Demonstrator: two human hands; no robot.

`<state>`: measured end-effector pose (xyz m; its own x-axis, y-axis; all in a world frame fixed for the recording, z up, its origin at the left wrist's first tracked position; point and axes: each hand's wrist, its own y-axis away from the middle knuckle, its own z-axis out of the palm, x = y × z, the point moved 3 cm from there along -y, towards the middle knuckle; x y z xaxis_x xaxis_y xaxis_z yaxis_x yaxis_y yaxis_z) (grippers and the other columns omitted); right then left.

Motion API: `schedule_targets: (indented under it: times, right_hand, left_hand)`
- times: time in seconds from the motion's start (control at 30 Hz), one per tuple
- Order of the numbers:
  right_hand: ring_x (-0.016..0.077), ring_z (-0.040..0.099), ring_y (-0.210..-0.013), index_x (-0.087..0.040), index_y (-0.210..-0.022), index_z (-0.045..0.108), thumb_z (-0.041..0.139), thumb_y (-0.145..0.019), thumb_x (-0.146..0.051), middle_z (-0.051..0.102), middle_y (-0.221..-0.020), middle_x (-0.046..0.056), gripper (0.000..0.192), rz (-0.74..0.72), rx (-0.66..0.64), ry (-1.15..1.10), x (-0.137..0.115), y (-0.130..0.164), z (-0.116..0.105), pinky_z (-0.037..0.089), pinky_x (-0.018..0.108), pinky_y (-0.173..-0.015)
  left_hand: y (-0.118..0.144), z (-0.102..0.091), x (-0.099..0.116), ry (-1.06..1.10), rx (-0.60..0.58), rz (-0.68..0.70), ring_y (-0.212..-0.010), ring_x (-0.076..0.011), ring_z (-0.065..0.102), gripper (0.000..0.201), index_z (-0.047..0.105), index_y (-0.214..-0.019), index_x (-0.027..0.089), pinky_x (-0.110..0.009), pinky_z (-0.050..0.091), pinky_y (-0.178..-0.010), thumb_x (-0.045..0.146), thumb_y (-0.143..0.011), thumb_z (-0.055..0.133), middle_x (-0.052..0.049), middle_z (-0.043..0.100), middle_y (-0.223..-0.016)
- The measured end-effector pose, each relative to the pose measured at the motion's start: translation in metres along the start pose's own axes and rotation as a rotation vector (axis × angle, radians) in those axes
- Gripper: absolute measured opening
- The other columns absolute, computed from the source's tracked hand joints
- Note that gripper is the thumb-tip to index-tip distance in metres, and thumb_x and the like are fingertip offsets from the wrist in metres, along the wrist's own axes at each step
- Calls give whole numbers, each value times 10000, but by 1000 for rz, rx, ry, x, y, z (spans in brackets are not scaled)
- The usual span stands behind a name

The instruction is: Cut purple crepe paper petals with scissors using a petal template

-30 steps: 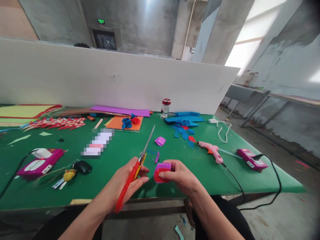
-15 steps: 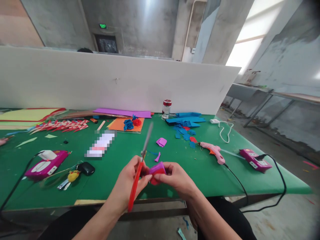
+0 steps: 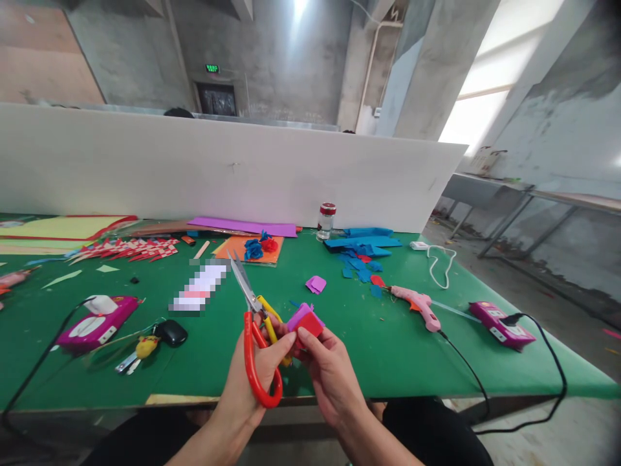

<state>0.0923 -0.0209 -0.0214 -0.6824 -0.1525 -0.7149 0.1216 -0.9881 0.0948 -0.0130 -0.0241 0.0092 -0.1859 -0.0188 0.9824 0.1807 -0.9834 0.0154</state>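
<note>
At a green worktable (image 3: 204, 362), a person works folded paper with scissors. At the far left, toward 9 o'clock of the hands, a magenta box (image 3: 94, 323) lies with a black cable running off the edge; just right of it sit a black key fob (image 3: 169, 332) and a yellow keychain (image 3: 144, 347). The left hand (image 3: 259, 378) is closed around the red-handled scissors (image 3: 255, 336), thumb through the loop, the blades shut and angled up toward 11 o'clock. Immediately to its right, the right hand (image 3: 327, 375) pinches a small folded piece of red and purple paper (image 3: 305, 320) between thumb and fingertips, held above the table's near edge and touching the scissors' yellow handle. At 12 o'clock, near the white partition (image 3: 194, 168), lie an orange sheet with paper flowers (image 3: 257, 247) and a red-capped jar (image 3: 326, 221). Blue scraps (image 3: 361, 249) spread at 1 o'clock. A pink glue gun (image 3: 420, 305) rests at 3 o'clock, and another magenta box (image 3: 502, 321) beyond it.
</note>
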Motion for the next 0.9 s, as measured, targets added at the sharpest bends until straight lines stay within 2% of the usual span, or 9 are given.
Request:
schedule_targets:
  times: [0.07,0.13,0.27,0.33,0.4,0.57,0.7,0.9]
  right_hand:
    - [123,611,-655,-140,-841,755,870,-619,-301,735,-778,42,297,15,26,-13,-4,-2,-3,499,235,-673]
    - [104,608,-641,-138,-797,752,892,-581,-275,729,-745,25,292,12,85,-41,-11,-5,-9,496,205,-650]
    - [91,615,-624,-160,-730,733,919,-531,-259,718,-709,-6,289,-27,206,-145,-32,-14,-23,495,186,-596]
    - [99,628,-637,-161,-707,727,926,-514,-251,720,-704,-4,291,-47,212,-198,-43,-18,-26,508,200,-609]
    - [103,632,-640,-154,-682,722,932,-498,-238,716,-682,-2,292,-65,206,-238,-49,-19,-27,514,205,-618]
    - [96,629,-637,-154,-671,718,925,-520,-231,705,-661,-13,268,-62,158,-282,-45,-17,-23,515,209,-633]
    - [81,604,-606,-169,-663,710,929,-509,-227,683,-638,-35,274,-76,125,-296,-38,-15,-21,510,203,-629]
    - [71,583,-584,-175,-669,704,927,-518,-239,648,-607,-51,276,-83,83,-280,-39,-15,-20,503,191,-613]
  left_hand:
    - [-1,-1,4,-74,-35,11,-735,-138,601,271,488,-869,206,-243,513,-672,299,-711,687,39,577,-780]
    - [-1,-5,10,-201,-120,56,-756,-160,614,200,510,-861,197,-273,516,-710,326,-752,617,9,604,-802]
    - [7,-17,18,-694,-311,115,-696,-182,595,148,546,-823,203,-297,490,-688,339,-823,487,-9,608,-750]
    - [15,-23,22,-944,-307,118,-679,-188,584,159,562,-811,215,-291,469,-658,338,-834,465,-11,610,-738]
    - [22,-23,26,-1070,-287,129,-708,-199,593,161,580,-825,224,-286,457,-657,319,-836,450,-21,629,-771]
    - [33,-7,31,-1357,-349,126,-911,-246,598,263,603,-980,194,-331,448,-775,223,-872,366,-95,649,-965]
    - [32,3,26,-1488,-424,90,-1003,-275,563,327,587,-1059,152,-385,422,-829,138,-892,306,-142,616,-1054]
    - [32,5,14,-1468,-462,155,-970,-270,562,341,577,-1078,141,-375,413,-797,54,-845,344,-131,615,-1041]
